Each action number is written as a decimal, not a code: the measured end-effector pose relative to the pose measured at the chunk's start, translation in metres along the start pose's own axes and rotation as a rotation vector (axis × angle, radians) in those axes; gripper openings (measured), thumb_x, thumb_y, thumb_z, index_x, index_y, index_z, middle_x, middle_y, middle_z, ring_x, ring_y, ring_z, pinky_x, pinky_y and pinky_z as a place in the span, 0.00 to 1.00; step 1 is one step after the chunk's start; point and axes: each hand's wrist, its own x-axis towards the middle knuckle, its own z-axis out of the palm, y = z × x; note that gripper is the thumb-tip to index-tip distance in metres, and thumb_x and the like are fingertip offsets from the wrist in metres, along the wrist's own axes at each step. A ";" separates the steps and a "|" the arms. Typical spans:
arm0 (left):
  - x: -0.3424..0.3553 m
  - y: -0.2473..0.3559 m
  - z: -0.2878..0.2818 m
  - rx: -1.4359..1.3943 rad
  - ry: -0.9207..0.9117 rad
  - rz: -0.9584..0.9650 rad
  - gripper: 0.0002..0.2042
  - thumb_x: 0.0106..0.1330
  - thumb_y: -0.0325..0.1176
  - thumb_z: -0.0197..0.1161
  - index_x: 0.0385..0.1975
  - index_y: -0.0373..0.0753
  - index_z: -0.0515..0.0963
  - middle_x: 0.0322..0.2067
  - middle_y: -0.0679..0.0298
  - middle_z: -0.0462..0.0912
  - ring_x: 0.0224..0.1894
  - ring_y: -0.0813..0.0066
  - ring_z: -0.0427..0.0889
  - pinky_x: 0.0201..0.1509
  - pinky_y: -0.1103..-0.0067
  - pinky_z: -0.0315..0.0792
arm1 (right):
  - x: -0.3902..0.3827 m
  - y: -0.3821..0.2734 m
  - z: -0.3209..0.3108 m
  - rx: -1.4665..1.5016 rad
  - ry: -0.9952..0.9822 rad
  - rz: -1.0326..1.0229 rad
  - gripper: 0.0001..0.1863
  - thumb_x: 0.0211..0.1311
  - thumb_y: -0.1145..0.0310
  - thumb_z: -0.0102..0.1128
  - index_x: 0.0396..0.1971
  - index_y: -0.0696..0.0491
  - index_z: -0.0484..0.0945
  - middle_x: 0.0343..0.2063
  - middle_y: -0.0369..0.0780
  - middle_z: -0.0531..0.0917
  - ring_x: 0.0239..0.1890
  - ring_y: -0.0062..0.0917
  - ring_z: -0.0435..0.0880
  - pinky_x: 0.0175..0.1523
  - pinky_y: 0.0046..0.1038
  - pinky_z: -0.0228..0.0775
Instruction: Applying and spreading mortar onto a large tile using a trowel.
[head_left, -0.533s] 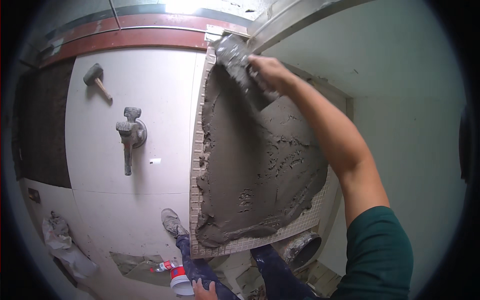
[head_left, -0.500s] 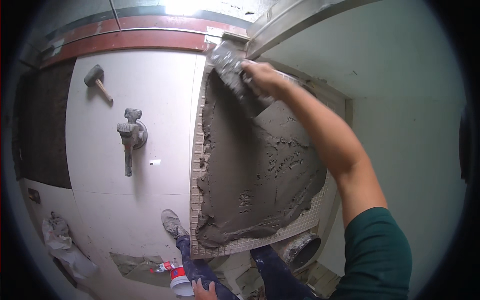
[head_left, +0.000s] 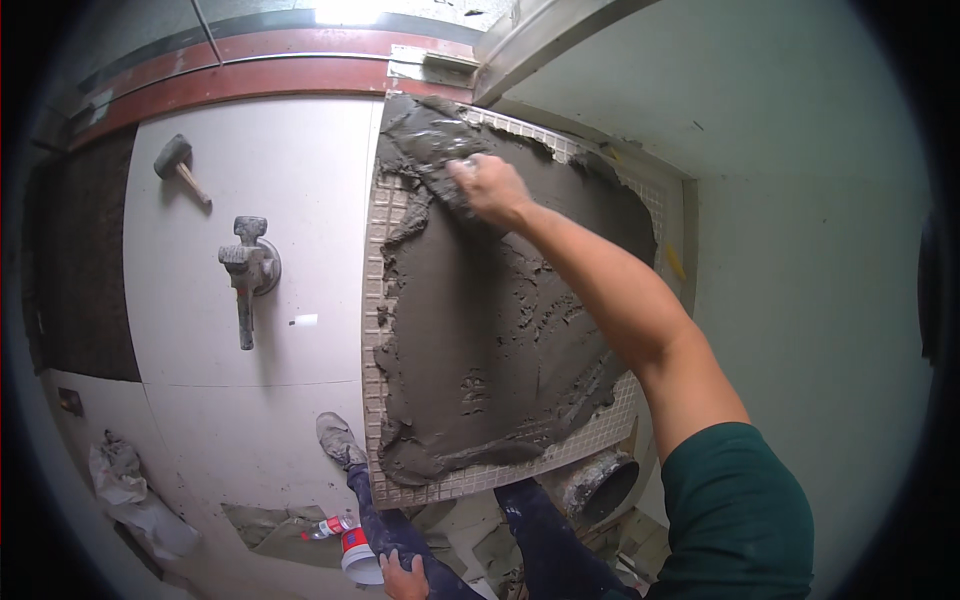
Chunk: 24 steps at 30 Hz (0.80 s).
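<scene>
My right hand [head_left: 492,192] is closed around the handle of a trowel [head_left: 432,160], whose blade is smeared with wet grey mortar. The blade lies over the far left corner of a large tile [head_left: 384,225] with its gridded back facing up. A thick layer of mortar [head_left: 450,330] covers most of that back; the ribbed border shows along the left, near and right sides. The mortar is smooth on the left and pitted toward the middle. My left hand [head_left: 405,577] rests on my left trouser leg with its fingers spread and nothing in it.
On the pale floor tiles left lie a mallet [head_left: 178,168] and a suction cup [head_left: 268,268] with a hammer [head_left: 245,290] against it. A mortar-stained bucket [head_left: 600,487] stands near right. A white tub [head_left: 358,562] and a bottle [head_left: 328,528] are by my left leg.
The trowel has come down onto the far left corner, where mortar now reaches the tile's edge. My right hand has moved slightly left and nearer. My left hand stays on my leg.
</scene>
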 end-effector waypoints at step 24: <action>-0.008 0.018 0.006 -0.035 0.068 -0.153 0.31 0.60 0.45 0.68 0.61 0.38 0.72 0.65 0.44 0.67 0.67 0.48 0.67 0.68 0.62 0.64 | -0.127 0.027 0.019 -0.441 -0.508 -0.212 0.24 0.68 0.48 0.48 0.33 0.55 0.80 0.29 0.53 0.84 0.39 0.49 0.85 0.48 0.47 0.76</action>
